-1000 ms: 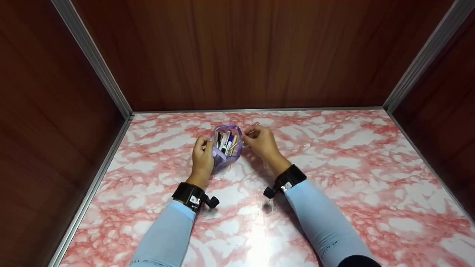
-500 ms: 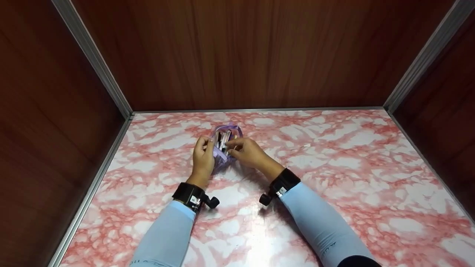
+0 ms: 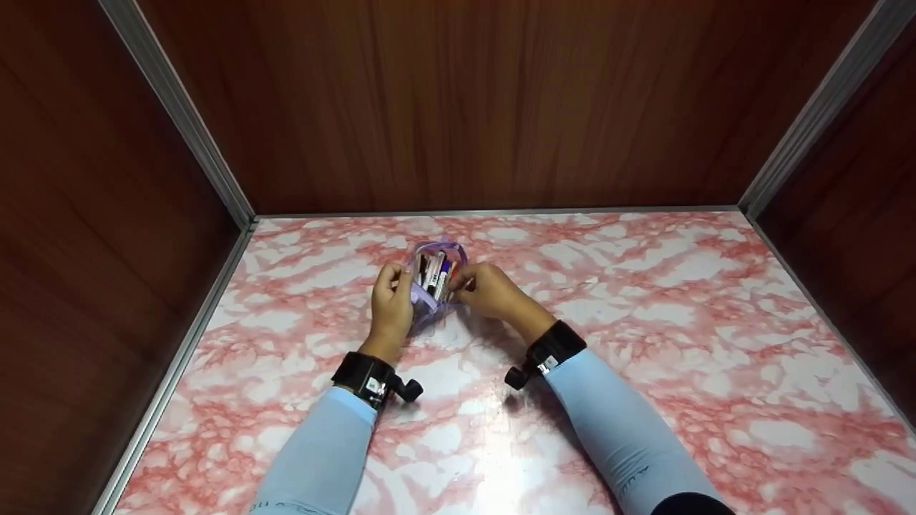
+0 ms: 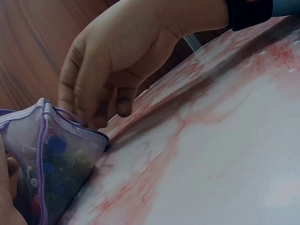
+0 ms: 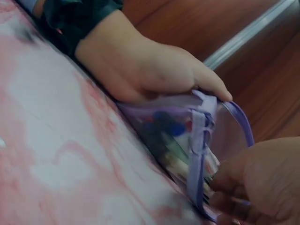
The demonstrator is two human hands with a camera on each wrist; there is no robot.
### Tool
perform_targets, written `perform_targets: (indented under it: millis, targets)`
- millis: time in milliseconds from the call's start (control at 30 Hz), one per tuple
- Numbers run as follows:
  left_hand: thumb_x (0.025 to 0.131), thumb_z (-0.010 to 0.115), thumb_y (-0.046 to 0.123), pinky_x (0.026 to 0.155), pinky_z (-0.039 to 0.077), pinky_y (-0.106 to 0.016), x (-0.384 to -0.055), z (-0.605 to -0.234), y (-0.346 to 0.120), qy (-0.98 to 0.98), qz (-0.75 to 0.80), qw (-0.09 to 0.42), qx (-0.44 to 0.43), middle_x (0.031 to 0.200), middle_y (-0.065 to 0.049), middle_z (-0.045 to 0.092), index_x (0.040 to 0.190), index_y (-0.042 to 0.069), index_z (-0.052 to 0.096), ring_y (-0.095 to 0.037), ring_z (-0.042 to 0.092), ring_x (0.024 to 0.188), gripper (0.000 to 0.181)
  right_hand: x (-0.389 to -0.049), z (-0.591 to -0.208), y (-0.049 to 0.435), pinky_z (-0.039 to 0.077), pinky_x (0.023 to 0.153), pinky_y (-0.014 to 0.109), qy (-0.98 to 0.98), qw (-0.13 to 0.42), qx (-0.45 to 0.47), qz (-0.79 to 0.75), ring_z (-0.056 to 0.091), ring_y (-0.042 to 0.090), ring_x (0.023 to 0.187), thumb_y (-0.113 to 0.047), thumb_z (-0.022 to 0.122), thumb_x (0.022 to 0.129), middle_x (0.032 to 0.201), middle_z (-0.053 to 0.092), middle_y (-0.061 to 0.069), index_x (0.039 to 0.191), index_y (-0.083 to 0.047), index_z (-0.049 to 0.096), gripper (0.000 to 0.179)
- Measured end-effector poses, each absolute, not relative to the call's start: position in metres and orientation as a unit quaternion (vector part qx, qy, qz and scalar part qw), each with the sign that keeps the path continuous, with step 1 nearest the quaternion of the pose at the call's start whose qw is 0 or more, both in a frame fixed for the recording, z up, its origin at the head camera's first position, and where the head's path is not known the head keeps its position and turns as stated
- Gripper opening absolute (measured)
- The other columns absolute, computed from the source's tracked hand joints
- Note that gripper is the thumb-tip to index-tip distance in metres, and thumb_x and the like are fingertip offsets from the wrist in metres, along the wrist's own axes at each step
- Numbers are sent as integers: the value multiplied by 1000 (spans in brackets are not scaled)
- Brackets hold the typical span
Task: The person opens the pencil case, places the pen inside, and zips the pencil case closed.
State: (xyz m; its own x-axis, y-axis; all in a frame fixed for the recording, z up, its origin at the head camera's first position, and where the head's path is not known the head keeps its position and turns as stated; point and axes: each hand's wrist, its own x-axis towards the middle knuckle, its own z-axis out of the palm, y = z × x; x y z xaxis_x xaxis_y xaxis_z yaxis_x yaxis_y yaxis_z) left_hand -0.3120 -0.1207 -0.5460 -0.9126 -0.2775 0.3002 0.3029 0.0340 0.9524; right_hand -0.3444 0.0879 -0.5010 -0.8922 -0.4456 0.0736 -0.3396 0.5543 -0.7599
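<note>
My left hand [image 3: 392, 304] grips the near left side of a purple mesh pencil case [image 3: 424, 313], thumb along its zipped edge. The case leans on the tabletop, its mouth spread wide. Inside lie several pens [image 3: 432, 275], one a white marker [image 3: 442, 274] with a blue cap. My right hand [image 3: 490, 290] is at the right side of the mouth, fingers bent down into it, close to an orange-red piece [image 3: 454, 269]. In the right wrist view those fingers [image 5: 227, 180] overlap the opening; I cannot tell whether they pinch anything. Through the mesh [image 4: 58, 164], blue and red ends show.
A red-and-white marbled tabletop [image 3: 644, 315] lies under both arms. Dark wood panels [image 3: 501, 107] with metal corner strips [image 3: 179, 107] enclose it at the back and sides. Each wrist wears a black camera band [image 3: 557, 345] above a light blue sleeve [image 3: 630, 429].
My right hand moved left over the case's mouth, then slightly back right. The reddish stick it pinched earlier no longer projects above it. My left hand and the case stay put.
</note>
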Motion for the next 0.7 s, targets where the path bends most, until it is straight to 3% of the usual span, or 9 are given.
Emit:
perform_targets:
  millis: [200, 367, 600, 700]
  targets:
    - [115, 61, 14, 77, 51, -25, -312, -546, -122, -693, -688, 213, -12, 99, -2, 59, 102, 1, 62, -15, 58, 91, 18, -348, -501, 99, 58, 87, 30, 898, 86, -228, -368, 69, 17, 93, 9, 69, 90, 105, 83, 9, 105, -6, 85, 27]
    - [114, 62, 15, 77, 52, -25, -311, -546, -122, -697, -685, 214, -6, 98, 0, 59, 102, 2, 63, -15, 58, 90, 18, -348, -501, 99, 57, 84, 31, 899, 80, -264, -340, 68, 17, 92, 8, 74, 87, 102, 83, 9, 107, -6, 88, 28]
    - [112, 65, 13, 82, 50, -25, -313, -546, -121, -699, -678, 227, -9, 97, -2, 61, 101, 1, 66, -15, 58, 92, 17, -349, -504, 98, 61, 102, 45, 901, 36, -317, -295, 71, 31, 111, 1, 83, 93, 112, 78, 13, 102, -6, 89, 13]
    - [111, 68, 15, 87, 49, -27, -313, -545, -121, -701, -676, 225, -18, 98, -2, 63, 102, 2, 67, -15, 58, 95, 16, -349, -501, 99, 62, 103, 47, 894, 23, -322, -310, 73, 32, 112, -1, 83, 96, 115, 78, 13, 103, -6, 87, 9]
